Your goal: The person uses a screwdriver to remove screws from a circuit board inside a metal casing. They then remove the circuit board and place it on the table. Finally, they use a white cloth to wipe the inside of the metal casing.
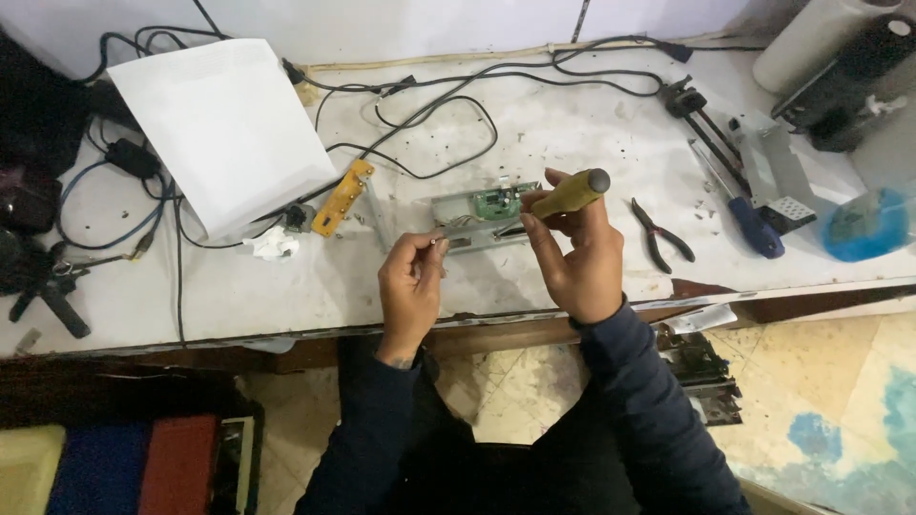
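Right hand (577,262) grips a yellow screwdriver (570,194); left hand (410,281) fingers pinch perhaps a screw (434,242).

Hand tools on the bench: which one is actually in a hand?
The yellow-handled screwdriver, gripped in the right hand. The pliers and the blue-handled tool lie untouched on the bench to its right.

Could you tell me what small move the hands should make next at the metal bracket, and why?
Probably lower the yellow-handled screwdriver in the right hand onto the grey metal bracket with the green circuit board. The left hand pinches something small beside it, perhaps a screw, and the tip looks just above the bracket.
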